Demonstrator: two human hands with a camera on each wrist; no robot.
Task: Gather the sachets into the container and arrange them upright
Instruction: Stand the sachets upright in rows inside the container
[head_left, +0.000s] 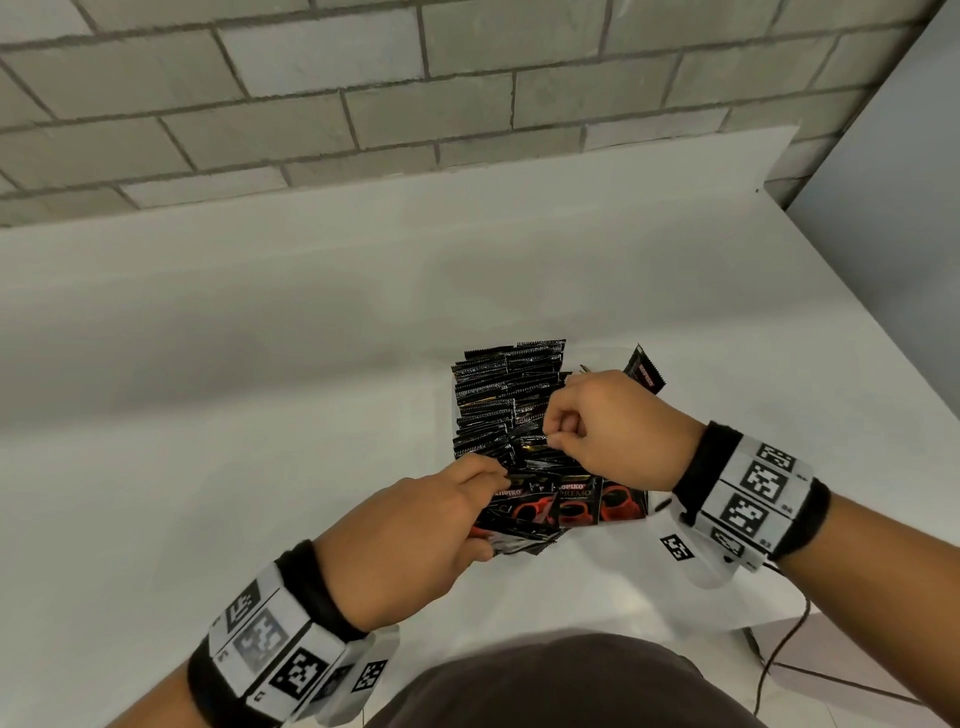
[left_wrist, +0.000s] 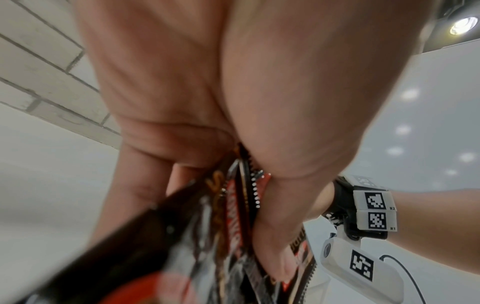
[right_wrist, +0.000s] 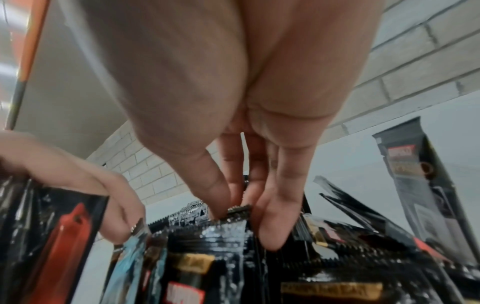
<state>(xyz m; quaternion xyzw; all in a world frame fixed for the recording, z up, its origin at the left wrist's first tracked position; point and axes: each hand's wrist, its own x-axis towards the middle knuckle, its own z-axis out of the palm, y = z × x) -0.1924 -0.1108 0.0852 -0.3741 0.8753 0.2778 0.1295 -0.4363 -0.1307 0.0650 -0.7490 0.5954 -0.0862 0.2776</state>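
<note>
A bare workroom set up for recording

A white table (head_left: 260, 338) stands against a grey block wall (head_left: 363, 93); ceiling spotlight (left_wrist: 463, 24) overhead, marker-printed wristbands (head_left: 753, 493) on the person.

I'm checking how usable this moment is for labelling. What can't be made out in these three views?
- Container: head view, its walls are barely traceable behind the packed sachets and right hand.
- Bundle of sachets that the left hand grips: left wrist view, blurred, print unreadable, count unclear.
- Right fingertips: right wrist view, whether they pinch one sachet or several.
- Leaning sachet: its base is hidden.
</note>
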